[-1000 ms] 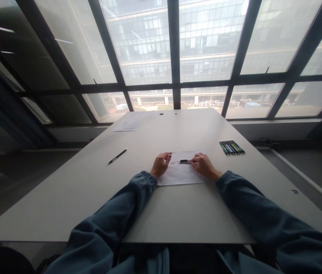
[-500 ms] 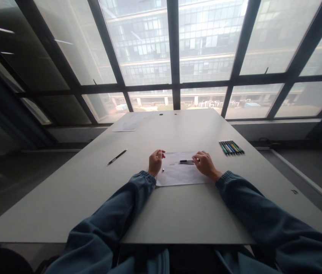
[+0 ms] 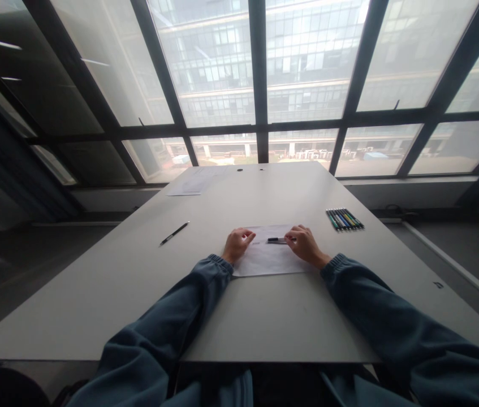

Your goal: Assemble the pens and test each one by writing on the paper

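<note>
Lone pen [image 3: 174,233] lies on the bench [image 3: 273,322]. Your left hand [image 3: 236,245] curls, likely steadying the paper [image 3: 268,263]; can't tell if its fingers pinch anything. Your right hand [image 3: 304,245], probably for control, pinches the black-ended pen [image 3: 273,240] over it. Pen row [image 3: 345,219] right, clear of your hands.

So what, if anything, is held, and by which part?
The right hand appears to pinch a pen-like item by its paler part. Whether the left hand holds anything cannot be told.
</note>
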A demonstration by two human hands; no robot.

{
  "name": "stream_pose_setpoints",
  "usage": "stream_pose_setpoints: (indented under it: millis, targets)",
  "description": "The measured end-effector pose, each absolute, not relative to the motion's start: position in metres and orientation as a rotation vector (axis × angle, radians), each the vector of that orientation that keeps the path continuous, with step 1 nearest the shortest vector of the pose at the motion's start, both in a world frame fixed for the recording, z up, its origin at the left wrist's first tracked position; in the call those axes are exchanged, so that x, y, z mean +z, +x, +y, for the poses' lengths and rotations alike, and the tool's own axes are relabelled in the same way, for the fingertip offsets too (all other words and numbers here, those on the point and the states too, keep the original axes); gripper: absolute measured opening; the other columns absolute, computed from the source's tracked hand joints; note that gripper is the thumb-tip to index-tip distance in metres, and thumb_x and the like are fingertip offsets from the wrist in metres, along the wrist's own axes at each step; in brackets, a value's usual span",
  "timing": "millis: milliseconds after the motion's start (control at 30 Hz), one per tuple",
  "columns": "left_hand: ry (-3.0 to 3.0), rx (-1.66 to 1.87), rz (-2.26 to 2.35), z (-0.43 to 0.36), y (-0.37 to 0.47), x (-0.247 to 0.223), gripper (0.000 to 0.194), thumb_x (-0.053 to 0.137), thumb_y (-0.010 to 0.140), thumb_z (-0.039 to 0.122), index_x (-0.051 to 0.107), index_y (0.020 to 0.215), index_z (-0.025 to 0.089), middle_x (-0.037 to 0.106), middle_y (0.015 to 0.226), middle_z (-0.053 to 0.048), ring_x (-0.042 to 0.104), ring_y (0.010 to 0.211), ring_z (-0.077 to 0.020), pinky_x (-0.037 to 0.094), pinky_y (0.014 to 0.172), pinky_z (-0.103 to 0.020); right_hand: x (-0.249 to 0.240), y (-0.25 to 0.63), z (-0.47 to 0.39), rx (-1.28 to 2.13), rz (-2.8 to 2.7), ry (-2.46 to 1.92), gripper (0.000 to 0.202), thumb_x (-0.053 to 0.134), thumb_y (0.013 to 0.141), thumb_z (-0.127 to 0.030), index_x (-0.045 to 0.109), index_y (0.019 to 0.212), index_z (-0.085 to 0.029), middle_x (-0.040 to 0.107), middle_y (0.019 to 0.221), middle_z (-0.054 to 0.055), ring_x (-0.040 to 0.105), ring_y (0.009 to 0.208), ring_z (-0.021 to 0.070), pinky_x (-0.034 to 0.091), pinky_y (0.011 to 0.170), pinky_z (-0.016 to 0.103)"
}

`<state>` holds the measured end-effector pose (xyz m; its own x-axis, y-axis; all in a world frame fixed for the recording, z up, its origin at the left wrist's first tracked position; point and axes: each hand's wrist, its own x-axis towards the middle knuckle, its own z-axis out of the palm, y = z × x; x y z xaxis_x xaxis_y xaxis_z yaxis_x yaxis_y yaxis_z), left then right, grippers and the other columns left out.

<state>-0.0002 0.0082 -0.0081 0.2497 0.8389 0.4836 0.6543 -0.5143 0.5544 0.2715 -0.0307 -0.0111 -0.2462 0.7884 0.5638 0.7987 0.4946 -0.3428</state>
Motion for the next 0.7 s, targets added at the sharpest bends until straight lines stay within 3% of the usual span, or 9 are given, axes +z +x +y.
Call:
stream_pose_setpoints:
  millis: [267, 700]
  targets:
    - [2.293, 0.949, 1.469, 0.0042, -0.001, -0.0075, 0.016, 0.075, 0.076, 0.038, 0.078, 0.076, 0.022, 0.07, 0.085, -0.004, 0.062, 0.075, -0.0167, 0.048, 0.074, -0.03, -0.0134, 0.2738, -0.0305, -0.004, -2.18, -1.299, 0.008, 0.07, 0.086, -0.025, 0.076, 0.082, -0.022, 0.069, 0.087, 0.005, 0.056, 0.091, 0.022, 0.035, 0.086, 0.036]
    - [2.301, 0.93, 1.443, 0.0052, -0.0011, -0.0083, 0.01, 0.073, 0.076, 0.031, 0.077, 0.075, 0.022, 0.071, 0.081, -0.003, 0.063, 0.075, -0.0177, 0.049, 0.072, -0.03, -0.0106, 0.2705, -0.0317, -0.039, -2.242, -1.289, 0.011, 0.064, 0.088, -0.017, 0.069, 0.079, -0.019, 0.067, 0.086, 0.006, 0.055, 0.09, 0.0214, 0.036, 0.084, 0.033]
